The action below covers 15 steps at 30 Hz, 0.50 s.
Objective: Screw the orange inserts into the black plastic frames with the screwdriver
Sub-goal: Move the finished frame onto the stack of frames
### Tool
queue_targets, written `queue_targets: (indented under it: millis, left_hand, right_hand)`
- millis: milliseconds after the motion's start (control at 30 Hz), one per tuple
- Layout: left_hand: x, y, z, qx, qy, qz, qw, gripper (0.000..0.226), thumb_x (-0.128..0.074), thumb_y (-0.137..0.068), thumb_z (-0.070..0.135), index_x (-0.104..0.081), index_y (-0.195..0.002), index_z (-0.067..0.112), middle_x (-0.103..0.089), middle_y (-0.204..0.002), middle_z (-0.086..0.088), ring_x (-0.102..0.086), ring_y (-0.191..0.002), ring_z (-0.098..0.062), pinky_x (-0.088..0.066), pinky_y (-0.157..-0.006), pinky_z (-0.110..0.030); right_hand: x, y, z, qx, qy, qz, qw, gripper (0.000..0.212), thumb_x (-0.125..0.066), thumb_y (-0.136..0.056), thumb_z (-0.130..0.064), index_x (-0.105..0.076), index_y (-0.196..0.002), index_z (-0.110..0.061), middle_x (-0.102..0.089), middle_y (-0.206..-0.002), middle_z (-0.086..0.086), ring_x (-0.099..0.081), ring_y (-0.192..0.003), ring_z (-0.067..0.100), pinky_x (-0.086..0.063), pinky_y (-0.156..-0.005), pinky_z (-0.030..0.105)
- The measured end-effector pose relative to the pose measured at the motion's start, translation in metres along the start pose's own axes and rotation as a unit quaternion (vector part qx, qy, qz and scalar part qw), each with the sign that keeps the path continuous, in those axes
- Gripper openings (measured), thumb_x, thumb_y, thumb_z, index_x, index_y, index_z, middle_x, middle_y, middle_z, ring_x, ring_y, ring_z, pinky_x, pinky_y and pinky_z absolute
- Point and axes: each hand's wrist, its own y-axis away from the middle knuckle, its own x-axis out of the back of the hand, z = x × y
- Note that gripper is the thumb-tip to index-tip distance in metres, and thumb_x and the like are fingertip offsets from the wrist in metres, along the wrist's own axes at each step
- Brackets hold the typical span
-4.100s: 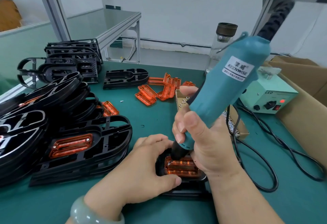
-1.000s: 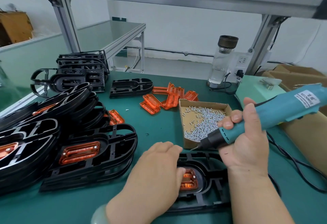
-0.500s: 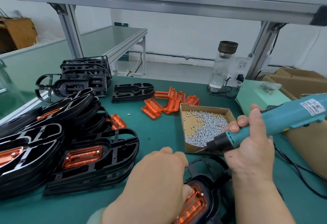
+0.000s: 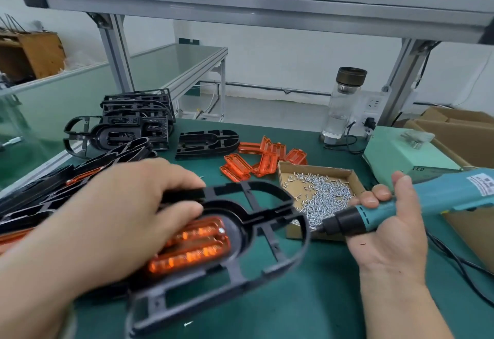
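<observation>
Frame (image 4: pixel 256 234) with orange insert (image 4: pixel 192 245) seated hangs above the table, gripped by left hand (image 4: pixel 120 218); right hand (image 4: pixel 385 231) clasps screwdriver (image 4: pixel 427 199) over screw box (image 4: pixel 320 167). Better lay it flat on the pile (image 4: pixel 34 205), I think.

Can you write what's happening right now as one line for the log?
left hand: grips black frame with orange insert | right hand: grips screwdriver, tip at screw box

left hand (image 4: pixel 115 213) lifted black frame (image 4: pixel 240 234) off table
</observation>
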Motion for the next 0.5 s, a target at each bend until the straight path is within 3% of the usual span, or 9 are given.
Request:
queue_targets:
  millis: [67, 167, 267, 400, 500]
  left_hand:
    - [0.009, -0.006, -0.015, 0.018, -0.012, 0.003, 1.000, 0.028, -0.061, -0.072, 0.046, -0.053, -0.094, 0.061, -0.053, -0.094, 0.045, -0.059, -0.067, 0.006, -0.043, -0.061, -0.019]
    - [0.018, -0.013, -0.041, 0.062, -0.019, -0.003, 0.998, 0.039, -0.065, -0.071, 0.041, -0.050, -0.085, 0.074, -0.048, -0.086, 0.055, -0.057, -0.072, 0.008, -0.045, -0.065, -0.027]
    - [0.016, -0.019, -0.062, 0.080, -0.018, -0.018, 0.996, 0.045, -0.070, -0.075, 0.038, -0.049, -0.081, 0.077, -0.046, -0.079, 0.058, -0.054, -0.073, 0.012, -0.039, -0.066, -0.017]
    - [-0.002, -0.022, -0.064, 0.063, 0.038, -0.059, 0.996, 0.034, -0.067, -0.077, 0.039, -0.056, -0.083, 0.071, -0.059, -0.083, 0.045, -0.058, -0.079, 0.014, -0.040, -0.070, -0.014]
    - [-0.019, -0.022, -0.066, 0.062, 0.030, -0.038, 0.997, 0.026, -0.068, -0.078, 0.040, -0.062, -0.088, 0.063, -0.057, -0.086, 0.027, -0.057, -0.093, -0.005, -0.048, -0.084, -0.036]
  right_hand:
    - [0.000, 0.002, 0.003, -0.008, 0.012, -0.004, 1.000, 0.008, -0.058, -0.094, -0.032, -0.054, -0.098, -0.027, -0.046, -0.061, -0.013, -0.044, -0.050, 0.003, -0.042, -0.059, 0.018]
    - [-0.002, 0.004, 0.007, -0.012, 0.032, -0.003, 0.999, 0.009, -0.059, -0.094, -0.031, -0.056, -0.102, -0.026, -0.047, -0.061, -0.012, -0.044, -0.049, 0.004, -0.042, -0.055, 0.017]
    - [-0.003, 0.006, 0.012, -0.015, 0.052, -0.011, 0.998, 0.007, -0.056, -0.097, -0.030, -0.056, -0.101, -0.025, -0.046, -0.060, -0.011, -0.044, -0.047, 0.005, -0.041, -0.055, 0.018]
    - [-0.003, 0.007, 0.016, -0.019, 0.060, -0.024, 0.998, 0.007, -0.056, -0.096, -0.028, -0.056, -0.101, -0.024, -0.047, -0.059, -0.010, -0.044, -0.047, 0.005, -0.042, -0.053, 0.018]
    - [-0.001, 0.007, 0.017, -0.019, 0.064, -0.031, 0.997, 0.006, -0.056, -0.095, -0.028, -0.055, -0.099, -0.024, -0.047, -0.058, -0.010, -0.044, -0.046, 0.006, -0.042, -0.053, 0.018]
